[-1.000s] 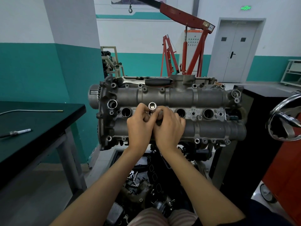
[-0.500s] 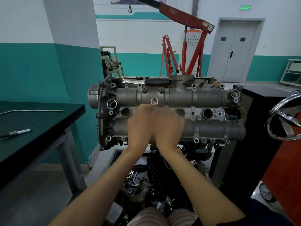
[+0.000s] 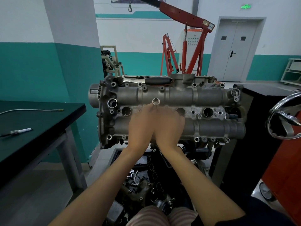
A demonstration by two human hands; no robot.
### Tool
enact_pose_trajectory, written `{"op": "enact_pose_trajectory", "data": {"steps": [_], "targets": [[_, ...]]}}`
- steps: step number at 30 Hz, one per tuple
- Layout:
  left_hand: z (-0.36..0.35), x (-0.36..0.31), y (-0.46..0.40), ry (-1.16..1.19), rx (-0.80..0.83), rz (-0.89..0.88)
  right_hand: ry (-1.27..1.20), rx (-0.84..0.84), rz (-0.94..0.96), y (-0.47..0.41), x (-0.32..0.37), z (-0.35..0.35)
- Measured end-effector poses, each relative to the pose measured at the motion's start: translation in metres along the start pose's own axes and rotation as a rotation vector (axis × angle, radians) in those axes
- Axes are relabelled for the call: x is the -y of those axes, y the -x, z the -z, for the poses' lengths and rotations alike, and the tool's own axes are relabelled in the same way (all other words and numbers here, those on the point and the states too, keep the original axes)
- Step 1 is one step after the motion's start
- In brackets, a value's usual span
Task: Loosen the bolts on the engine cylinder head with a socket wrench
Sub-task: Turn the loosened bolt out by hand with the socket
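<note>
Hands rolled forward over the socket, mid-head, as the tool was worked by hand

On the far left, the black bench (image 3: 48,115) sat as before with its small white-tipped tool (image 3: 21,130). On the cylinder head (image 3: 172,95), the left hand (image 3: 141,126) had tipped its knuckles over since a second ago, hiding the fingers; the shiny socket (image 3: 156,101) poked out just above them, a shade higher on the casting. Whether those fingers pinched it I could not tell through the blur. The right hand (image 3: 169,128) pressed alongside, touching, grip equally hidden. The ratchet handle (image 3: 158,81) lay idle on the head's far edge, so the loosening looked barely begun.
</note>
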State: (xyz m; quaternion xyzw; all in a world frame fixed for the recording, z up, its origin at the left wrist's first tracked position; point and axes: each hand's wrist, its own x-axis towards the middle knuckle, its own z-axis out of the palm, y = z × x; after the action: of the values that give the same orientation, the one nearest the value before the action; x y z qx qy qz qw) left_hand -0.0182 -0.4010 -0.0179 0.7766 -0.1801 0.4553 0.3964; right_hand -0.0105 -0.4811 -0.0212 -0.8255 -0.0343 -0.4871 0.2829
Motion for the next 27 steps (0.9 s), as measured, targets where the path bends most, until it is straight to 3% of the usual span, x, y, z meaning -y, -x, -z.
{"op": "enact_pose_trajectory", "data": {"steps": [7,16,23,27], "targets": [[-0.003,-0.0042,-0.003,0.176,-0.057,0.13,-0.023,0.011,-0.071,-0.0027,0.0013,-0.002],[0.0009,-0.0018,0.0005,-0.027,0.004,-0.05,-0.063,-0.033,-0.015,-0.0004,0.0018,0.0019],[-0.0002,-0.0021,-0.006,0.173,-0.042,0.097,-0.024,0.009,-0.025,-0.0002,0.0026,0.0026],[-0.0006,-0.0041,-0.0058,0.171,-0.042,0.105,-0.036,-0.02,-0.058,-0.0018,0.0036,0.0028]]}}
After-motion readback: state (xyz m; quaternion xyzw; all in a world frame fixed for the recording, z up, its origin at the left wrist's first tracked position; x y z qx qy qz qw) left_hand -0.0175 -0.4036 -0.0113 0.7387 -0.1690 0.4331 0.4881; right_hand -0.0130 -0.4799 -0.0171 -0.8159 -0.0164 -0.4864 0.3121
